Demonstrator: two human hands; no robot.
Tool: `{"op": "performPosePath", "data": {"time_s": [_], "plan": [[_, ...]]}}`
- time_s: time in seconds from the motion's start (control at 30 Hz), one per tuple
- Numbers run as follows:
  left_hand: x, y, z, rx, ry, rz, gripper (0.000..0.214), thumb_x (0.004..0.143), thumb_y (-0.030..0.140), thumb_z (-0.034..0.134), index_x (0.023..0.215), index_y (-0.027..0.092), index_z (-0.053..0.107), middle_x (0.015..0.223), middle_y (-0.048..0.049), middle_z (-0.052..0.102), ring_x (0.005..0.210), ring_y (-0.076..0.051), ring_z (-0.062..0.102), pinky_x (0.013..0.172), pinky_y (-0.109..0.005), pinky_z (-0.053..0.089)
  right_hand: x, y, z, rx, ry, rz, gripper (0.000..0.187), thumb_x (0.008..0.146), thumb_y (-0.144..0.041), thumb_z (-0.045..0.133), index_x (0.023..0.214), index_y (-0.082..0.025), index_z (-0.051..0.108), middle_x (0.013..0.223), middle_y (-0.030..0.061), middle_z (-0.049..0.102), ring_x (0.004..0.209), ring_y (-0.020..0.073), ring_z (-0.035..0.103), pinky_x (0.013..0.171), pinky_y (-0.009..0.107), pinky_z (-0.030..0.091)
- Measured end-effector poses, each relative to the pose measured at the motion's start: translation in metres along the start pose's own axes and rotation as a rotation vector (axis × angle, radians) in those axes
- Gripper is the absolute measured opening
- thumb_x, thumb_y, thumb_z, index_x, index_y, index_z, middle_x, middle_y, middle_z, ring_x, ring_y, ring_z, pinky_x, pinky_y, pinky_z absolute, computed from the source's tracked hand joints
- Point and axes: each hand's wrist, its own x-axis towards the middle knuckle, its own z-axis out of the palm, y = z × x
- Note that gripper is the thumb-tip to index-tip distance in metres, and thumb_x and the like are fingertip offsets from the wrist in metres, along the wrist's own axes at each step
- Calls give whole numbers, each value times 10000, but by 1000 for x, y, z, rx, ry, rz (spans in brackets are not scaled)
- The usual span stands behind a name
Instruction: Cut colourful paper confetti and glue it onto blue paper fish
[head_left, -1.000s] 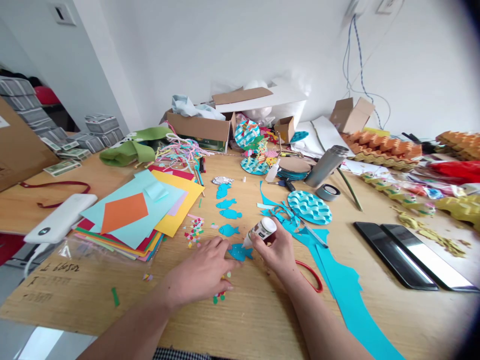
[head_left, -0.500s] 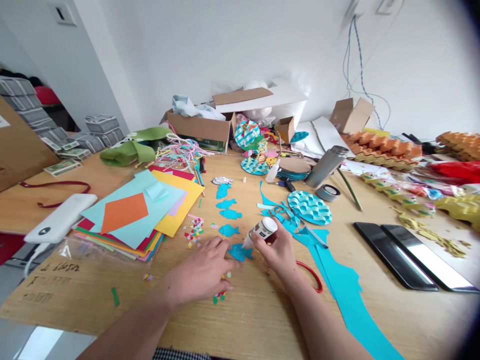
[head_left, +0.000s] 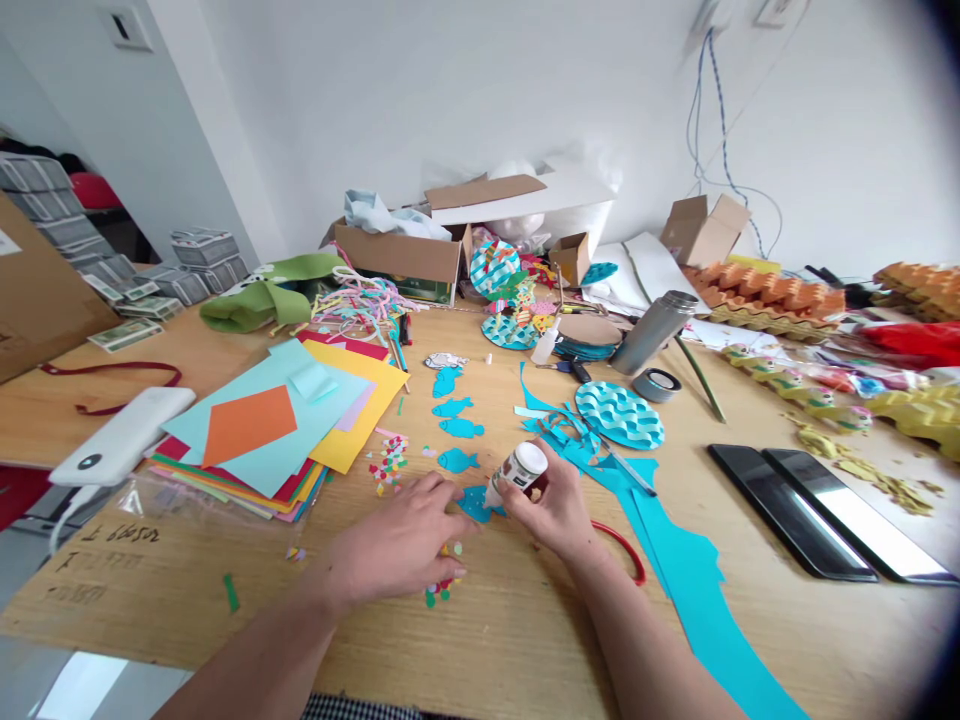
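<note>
My right hand is wrapped round a white glue bottle, tilted with its nozzle down at a blue paper fish. White dots show on the fish, and its tail is partly hidden by the bottle. My left hand lies beside it with fingers apart, the fingertips at the fish's near edge. Above it, several more blue paper fish form a column. Small coloured paper dots are scattered left of the column, and others lie by my left thumb.
Stacked coloured paper is on the left beside a white power bank. To the right are blue paper scraps, red scissor handles, a wavy-patterned blue disc and two phones. A steel flask stands farther back.
The glue bottle has tipped more upright and its nozzle has shifted slightly toward the fish's tail. My left hand has barely moved.
</note>
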Motion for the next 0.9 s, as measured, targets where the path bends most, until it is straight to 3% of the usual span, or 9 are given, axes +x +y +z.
{"op": "performPosePath", "data": {"time_s": [0.9], "plan": [[1,-2,7,42,27,-3,343,808,321,694,1143,265,647,1273,-84,524,1223,-305,440,1038,-484,361,-1,0,2,-72,-66,-111,164,701,-230,607,709,-228,443,552,-51,525,471,108,468,435,211,341]]}}
